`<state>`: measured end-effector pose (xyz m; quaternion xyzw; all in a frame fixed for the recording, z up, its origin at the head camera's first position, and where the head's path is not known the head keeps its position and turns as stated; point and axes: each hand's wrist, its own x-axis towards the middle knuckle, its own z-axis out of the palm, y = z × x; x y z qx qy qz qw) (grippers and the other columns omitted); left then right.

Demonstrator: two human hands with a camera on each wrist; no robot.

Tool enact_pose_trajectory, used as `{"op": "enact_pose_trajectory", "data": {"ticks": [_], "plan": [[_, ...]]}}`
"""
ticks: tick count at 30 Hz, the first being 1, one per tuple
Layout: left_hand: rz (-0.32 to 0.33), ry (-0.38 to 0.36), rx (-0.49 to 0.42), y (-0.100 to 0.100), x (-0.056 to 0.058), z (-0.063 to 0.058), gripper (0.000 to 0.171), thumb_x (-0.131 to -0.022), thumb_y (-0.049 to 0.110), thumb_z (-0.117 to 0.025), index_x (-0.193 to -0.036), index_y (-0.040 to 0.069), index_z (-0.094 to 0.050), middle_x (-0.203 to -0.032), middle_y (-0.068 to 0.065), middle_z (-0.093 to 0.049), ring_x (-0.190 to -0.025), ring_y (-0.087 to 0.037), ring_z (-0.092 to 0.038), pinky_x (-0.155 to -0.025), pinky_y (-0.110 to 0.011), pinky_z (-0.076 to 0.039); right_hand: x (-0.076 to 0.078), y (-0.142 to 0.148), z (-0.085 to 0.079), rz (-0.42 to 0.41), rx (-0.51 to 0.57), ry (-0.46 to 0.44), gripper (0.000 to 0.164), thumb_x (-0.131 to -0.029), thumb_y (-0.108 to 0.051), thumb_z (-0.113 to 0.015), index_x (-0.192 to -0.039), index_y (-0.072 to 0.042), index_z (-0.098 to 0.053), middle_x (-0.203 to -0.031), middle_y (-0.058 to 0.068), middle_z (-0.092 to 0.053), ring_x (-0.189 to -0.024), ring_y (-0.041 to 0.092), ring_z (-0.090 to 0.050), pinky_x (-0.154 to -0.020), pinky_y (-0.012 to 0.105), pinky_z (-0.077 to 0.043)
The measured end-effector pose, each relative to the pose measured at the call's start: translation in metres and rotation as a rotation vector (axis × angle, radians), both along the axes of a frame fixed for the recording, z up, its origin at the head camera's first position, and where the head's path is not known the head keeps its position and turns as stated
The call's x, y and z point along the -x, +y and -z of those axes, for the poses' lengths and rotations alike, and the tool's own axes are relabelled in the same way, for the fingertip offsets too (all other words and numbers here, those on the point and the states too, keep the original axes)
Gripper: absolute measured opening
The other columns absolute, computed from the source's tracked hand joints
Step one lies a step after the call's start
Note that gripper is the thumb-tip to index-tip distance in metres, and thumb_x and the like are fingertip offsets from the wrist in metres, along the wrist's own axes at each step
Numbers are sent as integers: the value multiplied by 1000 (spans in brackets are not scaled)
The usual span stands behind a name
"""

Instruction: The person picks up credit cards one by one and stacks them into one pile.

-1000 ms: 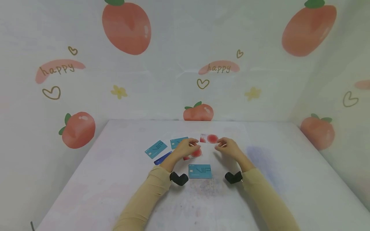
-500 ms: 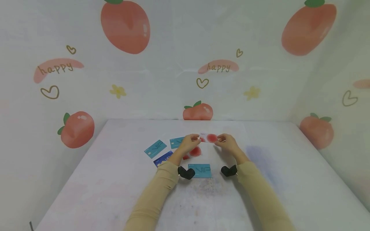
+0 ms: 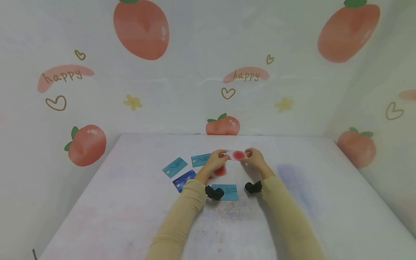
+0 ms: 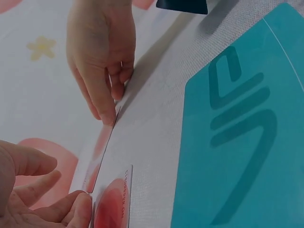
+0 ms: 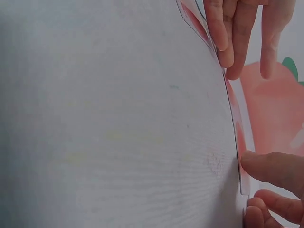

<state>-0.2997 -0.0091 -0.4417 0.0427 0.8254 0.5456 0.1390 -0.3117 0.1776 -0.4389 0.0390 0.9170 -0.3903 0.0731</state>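
Note:
A white card with red circles (image 3: 238, 155) lies at the back middle of the table. At its left end, my left hand (image 3: 216, 160) touches it with extended fingers. My right hand (image 3: 256, 158) is at the other end; in the right wrist view its thumb (image 5: 273, 167) rests on the card, with the other fingertips beside the end. A second white card with red circles (image 3: 221, 170) lies just in front, partly hidden by my left hand. A teal VIP card (image 3: 230, 192) lies nearer me, partly behind the left wrist's black camera (image 3: 215, 193).
To the left lie two more teal VIP cards, one tilted (image 3: 174, 167) and one farther back (image 3: 200, 160), plus a dark blue VIP card (image 3: 184, 180) beside my left forearm. A white printed backdrop (image 3: 182, 108) rises behind the table (image 3: 130, 216).
My left hand has moved right and slightly away from me to the red-circle card's left end. My right hand has come in against its right end. The card itself has hardly shifted.

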Motion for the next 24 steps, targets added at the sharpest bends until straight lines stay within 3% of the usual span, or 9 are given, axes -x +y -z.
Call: {"op": "enact_pose_trajectory", "data": {"ticks": [10,24], "plan": [[-34,-34,-20,5,-1,-1,39,-95,17,-50,-134,13,-48,-134,-14,-52,-121,-29,-52,-102,-42,-43,7,2,2,15,25,-83,53,-84,-19,-67,-128,2,-46,-120,21,-51,-102,29,-48,-94,40,-44],[-100,-74,-69,10,-1,-4,40,-91,19,-57,-130,15,-51,-130,-13,-54,-114,-27,-55,-101,-41,-44,9,1,4,44,72,-69,53,-83,-16,-68,-126,2,-45,-118,21,-51,-102,29,-48,-95,39,-44]]}}
